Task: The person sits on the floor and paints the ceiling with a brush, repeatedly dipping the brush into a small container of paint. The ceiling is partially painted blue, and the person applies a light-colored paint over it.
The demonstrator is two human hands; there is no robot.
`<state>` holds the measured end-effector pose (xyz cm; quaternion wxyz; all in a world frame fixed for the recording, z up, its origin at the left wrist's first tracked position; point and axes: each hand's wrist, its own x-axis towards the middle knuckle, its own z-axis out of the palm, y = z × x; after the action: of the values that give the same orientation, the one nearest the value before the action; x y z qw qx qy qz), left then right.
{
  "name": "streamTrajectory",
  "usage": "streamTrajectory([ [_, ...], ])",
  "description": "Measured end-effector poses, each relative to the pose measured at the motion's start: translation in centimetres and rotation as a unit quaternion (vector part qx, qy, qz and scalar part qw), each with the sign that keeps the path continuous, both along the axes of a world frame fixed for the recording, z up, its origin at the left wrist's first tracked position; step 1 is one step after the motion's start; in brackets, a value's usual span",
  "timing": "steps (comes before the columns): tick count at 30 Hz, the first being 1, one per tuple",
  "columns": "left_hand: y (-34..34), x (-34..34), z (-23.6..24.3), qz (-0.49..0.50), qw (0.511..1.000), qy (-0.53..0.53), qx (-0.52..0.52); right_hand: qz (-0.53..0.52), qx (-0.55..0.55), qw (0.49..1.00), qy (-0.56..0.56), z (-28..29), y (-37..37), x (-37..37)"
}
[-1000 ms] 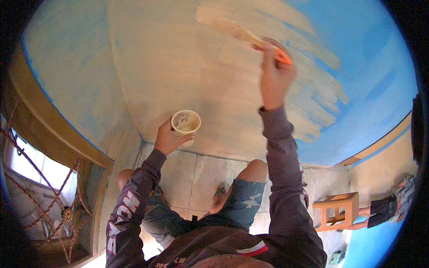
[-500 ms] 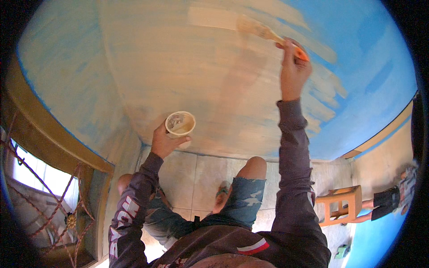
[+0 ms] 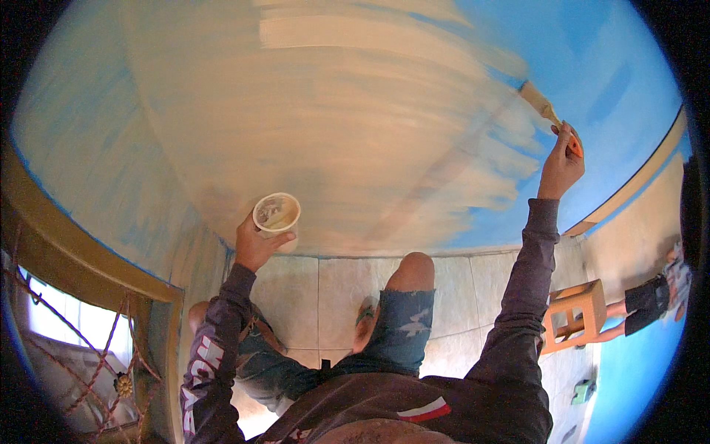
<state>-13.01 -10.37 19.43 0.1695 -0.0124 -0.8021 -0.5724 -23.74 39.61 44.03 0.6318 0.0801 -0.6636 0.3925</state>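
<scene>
My right hand (image 3: 563,164) grips a paintbrush (image 3: 545,106) with an orange-tipped handle, its bristles against the wall where cream paint meets blue. In front of me the wall (image 3: 347,126) carries broad cream strokes, with blue showing through in places and bare blue at the right. My left hand (image 3: 255,244) is wrapped round a white tub (image 3: 288,238), held upright below the painted area. Cream paint (image 3: 279,216) lies inside the tub, and a greyish smear coats its inner wall.
A tan plastic stool (image 3: 573,317) stands on the tiled floor to my right, with another person (image 3: 651,303) beyond it. A small green object (image 3: 583,391) lies nearby. At the left, a brown-framed window (image 3: 78,318) has twisted rope-like bars. My knees are bent near the wall.
My right hand has swept the paintbrush right and down across the wall, onto the blue edge. The left hand still holds the tub, a little further left in the picture.
</scene>
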Motion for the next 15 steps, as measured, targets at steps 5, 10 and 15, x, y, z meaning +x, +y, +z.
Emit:
streamTrajectory([
  [5,0.4,0.2,0.7,0.008,0.999,0.007,-0.046,-0.192,0.119,0.974,0.002,-0.6,-0.4,-0.5],
  [10,0.0,-0.5,-0.7,0.011,1.000,0.003,-0.028,-0.164,0.245,0.954,0.053,0.1,-11.0,-0.7],
  [15,0.1,-0.5,-0.6,0.007,1.000,0.021,-0.002,-0.063,0.235,0.967,0.079,0.6,-19.5,0.7],
])
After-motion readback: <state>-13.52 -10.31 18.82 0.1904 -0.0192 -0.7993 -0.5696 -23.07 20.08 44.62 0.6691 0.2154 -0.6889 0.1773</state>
